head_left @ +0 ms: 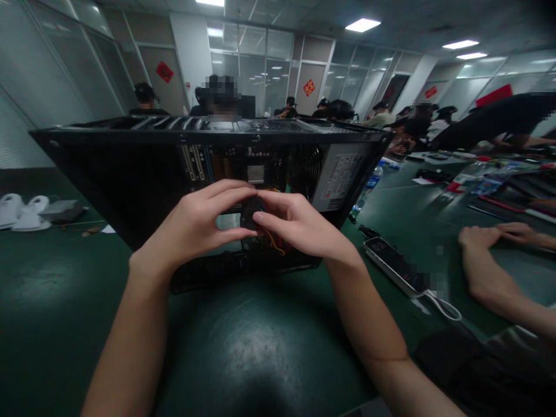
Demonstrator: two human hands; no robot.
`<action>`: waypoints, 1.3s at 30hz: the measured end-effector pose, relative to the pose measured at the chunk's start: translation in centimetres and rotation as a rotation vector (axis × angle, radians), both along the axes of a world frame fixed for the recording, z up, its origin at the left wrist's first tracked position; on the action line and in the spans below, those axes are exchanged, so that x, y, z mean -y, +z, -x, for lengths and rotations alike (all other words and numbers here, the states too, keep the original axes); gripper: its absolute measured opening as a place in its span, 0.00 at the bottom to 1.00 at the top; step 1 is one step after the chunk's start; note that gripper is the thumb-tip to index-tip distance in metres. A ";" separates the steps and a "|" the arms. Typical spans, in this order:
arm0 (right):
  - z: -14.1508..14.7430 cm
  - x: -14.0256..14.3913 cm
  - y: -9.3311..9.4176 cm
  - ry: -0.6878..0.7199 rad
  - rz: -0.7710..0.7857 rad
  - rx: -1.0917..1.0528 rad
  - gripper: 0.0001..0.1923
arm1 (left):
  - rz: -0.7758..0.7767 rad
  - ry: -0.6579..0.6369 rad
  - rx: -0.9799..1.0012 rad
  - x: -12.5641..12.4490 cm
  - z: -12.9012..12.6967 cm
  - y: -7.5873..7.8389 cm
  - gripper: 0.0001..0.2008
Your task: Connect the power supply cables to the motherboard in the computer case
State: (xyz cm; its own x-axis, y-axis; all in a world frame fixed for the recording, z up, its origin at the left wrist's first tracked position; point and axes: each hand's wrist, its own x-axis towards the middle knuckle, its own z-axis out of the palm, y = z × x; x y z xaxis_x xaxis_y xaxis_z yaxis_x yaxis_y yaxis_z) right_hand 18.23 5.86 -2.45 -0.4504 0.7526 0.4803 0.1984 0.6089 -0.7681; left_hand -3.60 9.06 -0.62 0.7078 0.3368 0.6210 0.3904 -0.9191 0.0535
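An open black computer case (73, 168) stands on the table in front of me. Both hands are at its open side. My right hand (304, 226) is closed, its thumb and fingers pinching a small dark part (248, 213) with red and yellow wires (278, 246) hanging below it. My left hand (195, 220) curves around the same part from the left, fingertips at its top and thumb at its lower edge. Fingers partly hide the part, so its kind is unclear. Behind the hands show memory sticks (193, 162), a fan (305, 171) and a labelled power supply (341, 179).
On the right of the green table (217, 359) lie a power strip or power bank (393, 263) with a white strap, and another person's hands (482, 234). Bottles (463, 179) stand beyond. White shoes (30, 211) and a grey box (63, 211) are at left. Several people sit behind.
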 end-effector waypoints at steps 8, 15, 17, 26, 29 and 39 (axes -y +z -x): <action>0.8 -0.2 -0.4 -0.037 0.005 -0.059 0.18 | -0.003 0.026 -0.017 0.3 0.6 0.3 0.27; -0.7 -3.1 -1.5 -0.087 -0.109 0.027 0.22 | -0.033 0.108 -0.061 -0.8 0.8 0.1 0.30; -0.7 -4.5 -2.6 -0.136 -0.186 0.080 0.24 | -0.007 0.114 -0.060 -1.2 1.3 0.2 0.30; 0.0 -5.9 -5.2 -0.258 -0.773 0.303 0.19 | 0.127 0.074 -0.086 -2.6 1.7 -0.4 0.29; -0.5 -6.2 -5.5 -0.297 -0.759 0.325 0.18 | 0.123 0.128 -0.049 -3.3 0.7 -1.2 0.28; 0.3 -7.4 -6.0 -0.540 -0.391 0.641 0.18 | 0.090 0.227 -0.130 -6.0 -2.4 -4.8 0.15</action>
